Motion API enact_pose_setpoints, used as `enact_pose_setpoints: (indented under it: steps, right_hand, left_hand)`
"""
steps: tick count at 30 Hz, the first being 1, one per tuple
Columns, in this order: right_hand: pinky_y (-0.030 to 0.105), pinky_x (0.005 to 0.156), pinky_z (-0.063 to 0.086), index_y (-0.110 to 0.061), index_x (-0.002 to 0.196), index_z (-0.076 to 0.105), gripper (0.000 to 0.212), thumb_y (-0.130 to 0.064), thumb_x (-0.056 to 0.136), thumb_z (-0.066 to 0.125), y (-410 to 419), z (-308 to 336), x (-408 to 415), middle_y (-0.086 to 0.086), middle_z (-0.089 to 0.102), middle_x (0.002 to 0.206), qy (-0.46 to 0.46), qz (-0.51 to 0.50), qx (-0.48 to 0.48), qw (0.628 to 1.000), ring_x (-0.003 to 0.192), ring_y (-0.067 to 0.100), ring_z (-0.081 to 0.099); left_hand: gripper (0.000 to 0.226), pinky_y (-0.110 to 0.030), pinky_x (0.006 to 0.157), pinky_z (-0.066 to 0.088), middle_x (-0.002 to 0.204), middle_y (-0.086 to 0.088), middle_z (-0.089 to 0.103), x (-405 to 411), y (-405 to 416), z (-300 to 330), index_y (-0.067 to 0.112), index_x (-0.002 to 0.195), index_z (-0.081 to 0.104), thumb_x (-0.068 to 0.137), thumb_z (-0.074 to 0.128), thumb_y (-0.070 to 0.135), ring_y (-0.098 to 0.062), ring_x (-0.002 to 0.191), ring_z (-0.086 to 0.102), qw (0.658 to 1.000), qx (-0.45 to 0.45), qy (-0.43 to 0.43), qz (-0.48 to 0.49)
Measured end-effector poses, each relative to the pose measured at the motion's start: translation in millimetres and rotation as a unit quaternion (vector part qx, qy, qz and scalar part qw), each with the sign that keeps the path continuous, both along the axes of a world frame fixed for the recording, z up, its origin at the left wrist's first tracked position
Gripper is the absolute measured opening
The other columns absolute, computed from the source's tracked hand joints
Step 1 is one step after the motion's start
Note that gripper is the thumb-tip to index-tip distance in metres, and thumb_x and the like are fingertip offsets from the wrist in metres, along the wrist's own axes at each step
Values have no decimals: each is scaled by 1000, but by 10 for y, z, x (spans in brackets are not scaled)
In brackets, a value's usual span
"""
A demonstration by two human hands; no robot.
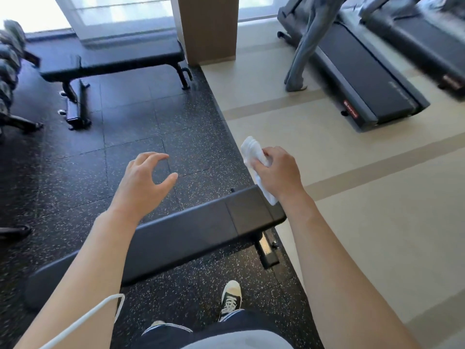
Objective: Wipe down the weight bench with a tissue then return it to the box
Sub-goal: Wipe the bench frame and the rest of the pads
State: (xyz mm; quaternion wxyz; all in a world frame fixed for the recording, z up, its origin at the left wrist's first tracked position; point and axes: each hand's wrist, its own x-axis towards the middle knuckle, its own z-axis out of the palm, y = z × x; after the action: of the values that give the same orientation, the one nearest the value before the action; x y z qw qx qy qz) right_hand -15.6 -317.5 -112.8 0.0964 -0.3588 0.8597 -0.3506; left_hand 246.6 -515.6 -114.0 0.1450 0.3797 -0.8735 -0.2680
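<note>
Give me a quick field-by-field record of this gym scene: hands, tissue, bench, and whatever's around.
left hand: open, fingers spread, hovers above the floor beyond the bench, holds nothing
right hand: grips the tissue
tissue: white, bunched, lower end over the bench's right end; contact unclear
near bench: black, flat, directly in front
second bench: by the window
treadmills: right, another person standing there
tissue box: not in view

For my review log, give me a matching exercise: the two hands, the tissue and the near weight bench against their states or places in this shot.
Things:
1. left hand
2. right hand
3. tissue
4. near weight bench

States or places:
A. black, lying across the view below both forearms
B. white, bunched, its lower end hanging by the bench end
C. holds nothing, fingers spread
D. grips the white wad

Pairs: 1-C, 2-D, 3-B, 4-A
</note>
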Motion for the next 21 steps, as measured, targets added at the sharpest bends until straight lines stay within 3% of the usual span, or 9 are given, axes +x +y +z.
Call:
enact_pose_setpoints:
  steps: [9,12,17,21]
  right_hand:
    - [34,65,45,-15,83,70,22,-36,91,69,-118,239,1045,2,67,83,-5,31,7,999,78,25,62]
    - [37,68,50,-13,85,71,25,-37,91,70,-251,307,1688,4,67,83,-2,59,1,998,78,26,62]
    - [33,58,39,-16,71,61,30,-36,92,68,-553,421,3069,0,60,74,-1,142,-16,990,68,21,55]
    - [27,57,37,-16,76,65,28,-39,92,67,-795,483,4153,-1,62,79,4,209,-21,978,71,17,58]
  left_hand:
    - [50,-32,111,31,147,6,52,1234,120,372,28,142,58,96,70,42,-19,140,42,999,-16,26,37]
    - [50,-31,111,31,147,5,52,2002,182,473,26,143,58,96,70,40,-20,139,43,997,-27,24,68]
    - [50,-38,117,36,144,-2,55,3600,383,611,19,141,61,95,73,34,-28,137,47,986,-46,28,155]
    - [50,-41,118,39,140,-5,60,4761,581,665,15,139,64,93,77,30,-29,132,53,970,-65,39,232]
